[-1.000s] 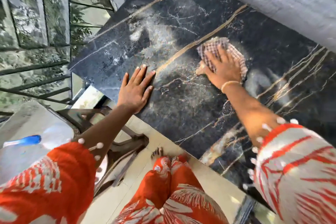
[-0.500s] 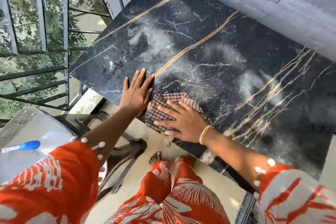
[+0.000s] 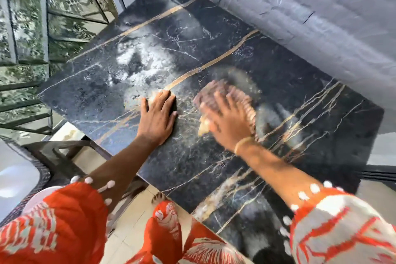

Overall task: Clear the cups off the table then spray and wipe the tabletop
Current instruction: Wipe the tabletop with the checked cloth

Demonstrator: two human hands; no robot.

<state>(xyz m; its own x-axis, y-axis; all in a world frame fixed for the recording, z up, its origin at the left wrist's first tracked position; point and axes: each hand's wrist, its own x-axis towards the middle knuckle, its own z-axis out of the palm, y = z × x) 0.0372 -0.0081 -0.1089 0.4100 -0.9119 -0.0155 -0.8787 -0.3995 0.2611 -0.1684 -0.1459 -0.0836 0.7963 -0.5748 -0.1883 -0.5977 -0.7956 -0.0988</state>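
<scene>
While the left hand (image 3: 157, 117) lay flat and open on the desk (image 3: 278, 66), the right hand (image 3: 225, 118), fingers spread, had pushed the cloth (image 3: 242, 96) from the near edge back toward the wall (image 3: 300, 6), so wiping continued.

Black gold-veined tabletop (image 3: 214, 53), streaked wet; a blurred, seemingly checked cloth (image 3: 235, 94) lies mid-table.
</scene>
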